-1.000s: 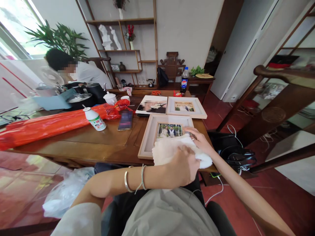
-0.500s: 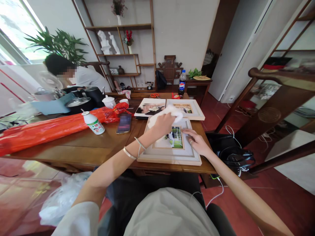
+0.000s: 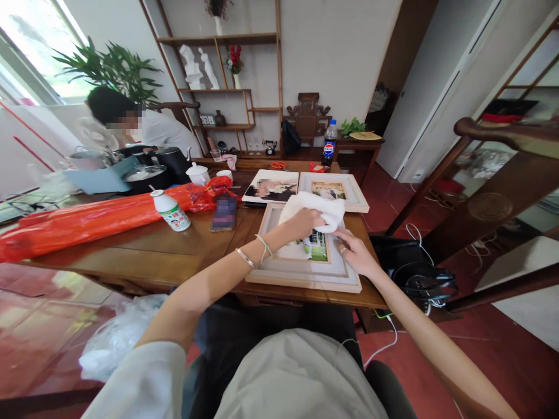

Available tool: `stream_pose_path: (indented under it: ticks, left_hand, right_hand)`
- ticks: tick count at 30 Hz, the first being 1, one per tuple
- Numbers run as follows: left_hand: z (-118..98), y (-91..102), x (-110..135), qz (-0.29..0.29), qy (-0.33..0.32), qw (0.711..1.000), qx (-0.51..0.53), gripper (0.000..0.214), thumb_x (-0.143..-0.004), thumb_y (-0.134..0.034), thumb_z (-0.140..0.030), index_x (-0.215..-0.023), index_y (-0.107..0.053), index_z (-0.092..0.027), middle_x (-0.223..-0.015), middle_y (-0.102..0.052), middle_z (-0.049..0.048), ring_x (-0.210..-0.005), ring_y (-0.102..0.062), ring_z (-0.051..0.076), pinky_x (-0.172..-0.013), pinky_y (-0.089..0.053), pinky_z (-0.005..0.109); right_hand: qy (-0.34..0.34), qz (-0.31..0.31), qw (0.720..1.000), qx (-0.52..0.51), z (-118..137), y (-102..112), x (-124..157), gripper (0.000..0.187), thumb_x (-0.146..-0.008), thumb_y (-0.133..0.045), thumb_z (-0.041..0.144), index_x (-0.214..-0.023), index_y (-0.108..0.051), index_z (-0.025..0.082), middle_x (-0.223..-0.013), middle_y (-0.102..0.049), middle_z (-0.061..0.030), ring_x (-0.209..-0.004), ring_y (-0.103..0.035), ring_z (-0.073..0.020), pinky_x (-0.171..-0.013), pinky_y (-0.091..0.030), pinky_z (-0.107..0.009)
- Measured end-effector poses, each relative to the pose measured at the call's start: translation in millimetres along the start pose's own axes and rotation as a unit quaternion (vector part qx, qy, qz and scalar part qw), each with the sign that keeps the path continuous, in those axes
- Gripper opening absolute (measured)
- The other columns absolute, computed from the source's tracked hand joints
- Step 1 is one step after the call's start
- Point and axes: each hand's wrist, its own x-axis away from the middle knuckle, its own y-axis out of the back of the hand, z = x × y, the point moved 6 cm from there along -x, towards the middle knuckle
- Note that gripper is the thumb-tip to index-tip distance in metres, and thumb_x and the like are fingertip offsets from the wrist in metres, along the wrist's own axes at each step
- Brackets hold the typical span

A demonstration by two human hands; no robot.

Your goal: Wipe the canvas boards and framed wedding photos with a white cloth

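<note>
A pale wooden photo frame (image 3: 301, 273) lies flat on the wooden table (image 3: 174, 250) right in front of me. My left hand (image 3: 303, 224) is closed on a white cloth (image 3: 318, 208) and presses it on the upper part of the framed photo. My right hand (image 3: 356, 253) rests flat on the frame's right border, fingers spread, holding nothing. Bracelets circle my left wrist.
Behind lie a second framed photo (image 3: 334, 191) and an unframed print (image 3: 271, 187). A phone (image 3: 224, 213), a white bottle (image 3: 171, 210), a long red plastic bag (image 3: 87, 224) and cookware sit to the left. Another person sits at the far left. A black bag (image 3: 419, 273) lies on the floor, right.
My left hand swept the cloth from the frame's near edge up over the photo to its top. My right hand slid a little down the frame's right border.
</note>
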Motion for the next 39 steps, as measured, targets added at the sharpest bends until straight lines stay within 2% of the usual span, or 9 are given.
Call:
stream_pose_path:
  ticks: [7, 10, 14, 19, 22, 28, 32, 35, 39]
  left_hand:
    - [37.2, 6.2, 70.1, 0.063, 0.096, 0.991, -0.072, 0.039, -0.082, -0.044, 0.004, -0.110, -0.065, -0.014, -0.140, -0.051, 0.0134, -0.126, -0.051, 0.027, -0.094, -0.048, 0.040]
    - [37.5, 8.6, 91.2, 0.072, 0.104, 0.990, -0.057, 0.044, -0.081, -0.042, 0.005, -0.113, -0.064, -0.015, -0.145, -0.046, 0.0115, -0.134, -0.042, 0.025, -0.099, -0.044, 0.040]
    - [4.5, 20.1, 106.8, 0.076, 0.118, 0.990, -0.019, 0.038, -0.080, -0.051, -0.006, -0.114, -0.064, -0.018, -0.133, -0.056, 0.0130, -0.121, -0.054, 0.027, -0.095, -0.047, 0.041]
    - [-55.1, 30.0, 121.8, 0.068, 0.067, 0.995, 0.005, 0.029, -0.085, -0.056, -0.025, -0.112, -0.066, -0.021, -0.133, -0.055, 0.0108, -0.117, -0.054, 0.029, -0.091, -0.048, 0.042]
    - [-52.1, 23.7, 124.9, 0.034, 0.088, 0.995, -0.007, 0.032, -0.086, -0.055, -0.026, -0.115, -0.065, -0.020, -0.144, -0.045, 0.0130, -0.122, -0.049, 0.031, -0.093, -0.047, 0.045]
    - [17.6, 4.9, 102.4, -0.035, 0.174, 0.983, -0.047, 0.036, -0.087, -0.052, -0.021, -0.121, -0.063, -0.016, -0.153, -0.029, 0.0176, -0.140, -0.028, 0.035, -0.107, -0.033, 0.054]
    - [49.0, -3.5, 78.0, -0.029, 0.177, 0.982, -0.063, 0.037, -0.089, -0.048, -0.018, -0.123, -0.062, -0.013, -0.156, -0.024, 0.0169, -0.141, -0.026, 0.037, -0.111, -0.028, 0.054]
    - [44.9, -7.3, 69.2, 0.007, 0.149, 0.985, -0.082, 0.037, -0.089, -0.045, -0.014, -0.121, -0.064, -0.016, -0.155, -0.029, 0.0133, -0.140, -0.028, 0.038, -0.108, -0.032, 0.054]
    - [7.7, 1.4, 83.1, 0.059, 0.128, 0.987, -0.079, 0.040, -0.087, -0.047, -0.011, -0.123, -0.063, -0.020, -0.151, -0.037, 0.0115, -0.136, -0.035, 0.036, -0.104, -0.039, 0.051]
  right_hand:
    - [0.004, -0.004, 1.000, -0.017, -0.1, -1.3, -0.3, 0.048, -0.076, -0.045, 0.009, -0.116, -0.068, 0.025, -0.129, -0.062, -0.0062, -0.127, -0.051, -0.0233, -0.113, -0.033, -0.048]
    - [0.002, -0.006, 1.000, -0.016, -0.9, -0.7, -0.3, 0.049, -0.076, -0.045, 0.009, -0.117, -0.067, 0.026, -0.129, -0.063, -0.0057, -0.127, -0.051, -0.0230, -0.113, -0.033, -0.048]
    - [0.002, -0.005, 1.000, -0.012, -0.4, 0.0, -0.7, 0.048, -0.076, -0.046, 0.009, -0.116, -0.068, 0.027, -0.128, -0.063, -0.0048, -0.127, -0.052, -0.0233, -0.114, -0.033, -0.049]
    - [-0.005, -0.001, 1.000, -0.007, -1.3, 0.3, -0.6, 0.047, -0.077, -0.047, 0.011, -0.116, -0.068, 0.026, -0.130, -0.062, -0.0057, -0.128, -0.051, -0.0240, -0.113, -0.033, -0.049]
    - [0.001, -0.001, 1.000, -0.014, -1.9, 0.3, -0.5, 0.047, -0.077, -0.047, 0.010, -0.116, -0.067, 0.027, -0.129, -0.062, -0.0049, -0.127, -0.051, -0.0236, -0.113, -0.034, -0.049]
    - [0.008, 0.000, 1.000, -0.020, -1.0, 0.3, -0.5, 0.049, -0.076, -0.046, 0.009, -0.116, -0.067, 0.026, -0.128, -0.063, -0.0062, -0.127, -0.051, -0.0232, -0.114, -0.032, -0.050]
    - [-0.004, -0.002, 1.000, -0.018, -0.9, 0.9, -0.2, 0.048, -0.077, -0.046, 0.010, -0.116, -0.067, 0.027, -0.128, -0.062, -0.0053, -0.127, -0.051, -0.0225, -0.114, -0.033, -0.049]
    - [-0.005, 0.001, 1.000, -0.019, -0.8, 0.9, -0.1, 0.049, -0.076, -0.045, 0.009, -0.116, -0.067, 0.026, -0.129, -0.062, -0.0051, -0.128, -0.051, -0.0220, -0.114, -0.033, -0.048]
    - [-0.004, 0.003, 1.000, -0.014, -1.0, 0.3, -0.2, 0.049, -0.076, -0.046, 0.009, -0.117, -0.067, 0.026, -0.130, -0.062, -0.0052, -0.129, -0.050, -0.0224, -0.114, -0.032, -0.048]
